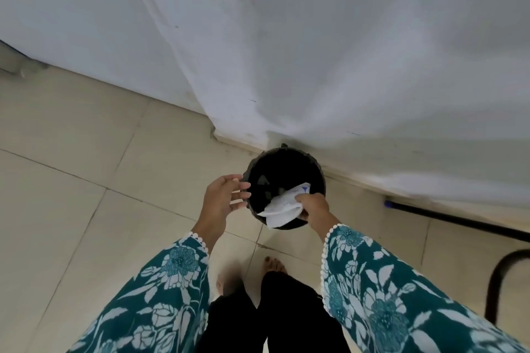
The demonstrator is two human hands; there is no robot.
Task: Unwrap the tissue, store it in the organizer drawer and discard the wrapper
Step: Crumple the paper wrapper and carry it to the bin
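you stand over a round black bin [284, 178] on the tiled floor [71, 180], the bin pushed up against the foot of a white draped cloth [315, 37] that fills the upper part of the view.

right hand [314, 205]: closed around the white wrapper [282, 210], pinching it at its near right edge. the wrapper is crumpled, with faint print and a small blue mark near its top corner. it lies across the bin's near right rim, part over the dark opening, part hanging over the front edge. whether it touches the rim, you cannot tell from here.

left hand [225, 198]: open, fingers spread and loose, holding nothing. its fingertips reach just over the bin's left rim; contact with the rim is unclear.

inside the bin: dark, a few dim shapes, too murky to name.

both sleeves [372, 289] are teal with a white floral print and a scalloped white trim at the cuff. below them, black trousers [275, 318] and two bare feet [275, 264] on the tiles, just short of the bin.

right side: a black bar [459, 219] with a blue tip lies along the floor near the cloth's hem, and a curved black tube [499, 275] stands at the right edge, well apart from the bin.
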